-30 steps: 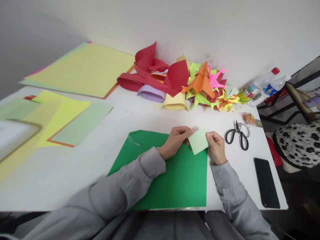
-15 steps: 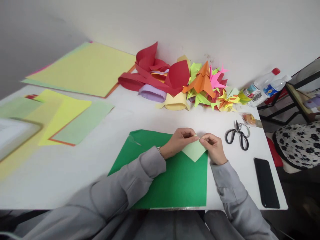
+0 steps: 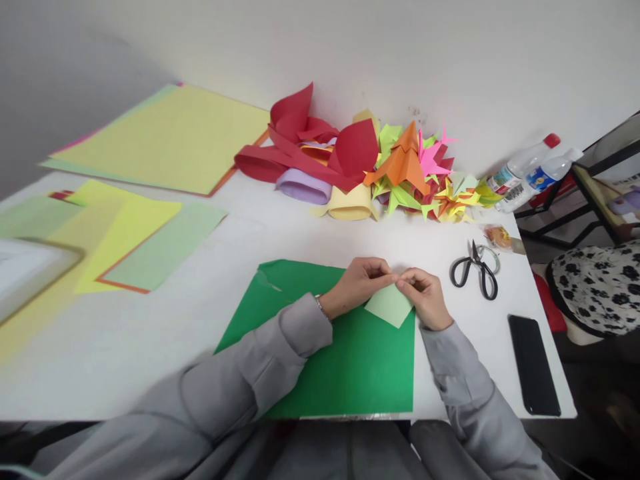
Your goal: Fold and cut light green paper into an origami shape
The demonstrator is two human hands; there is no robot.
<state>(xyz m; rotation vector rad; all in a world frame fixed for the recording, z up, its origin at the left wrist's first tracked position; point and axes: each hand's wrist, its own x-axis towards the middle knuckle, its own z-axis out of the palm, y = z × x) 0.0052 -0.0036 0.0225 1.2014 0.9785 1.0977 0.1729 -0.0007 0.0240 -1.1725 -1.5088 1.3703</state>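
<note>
Between my two hands is a small pale green paper square [image 3: 391,308], its lower corner pointing towards me over a large green sheet [image 3: 350,373]. My left hand [image 3: 364,283] pinches the paper's upper edge between thumb and fingers. Right beside it, my right hand [image 3: 424,293] pinches the same edge, and the fingertips of both hands nearly meet. Fingers cover the paper's top part, so any fold there is hidden. Off to the right of my right hand lie black-handled scissors [image 3: 474,270] with their blades pointing away.
Red curved paper pieces [image 3: 310,153] and a heap of folded paper stars [image 3: 410,167] line the wall. Loose coloured sheets [image 3: 165,247] and a large pale yellow sheet [image 3: 170,140] lie left. A black phone [image 3: 534,365] and plastic bottles [image 3: 540,177] are at the right.
The pale green paper has turned slightly, its lower corner shifting to the right. My right fingertips have moved a little left, closer to my left ones.
</note>
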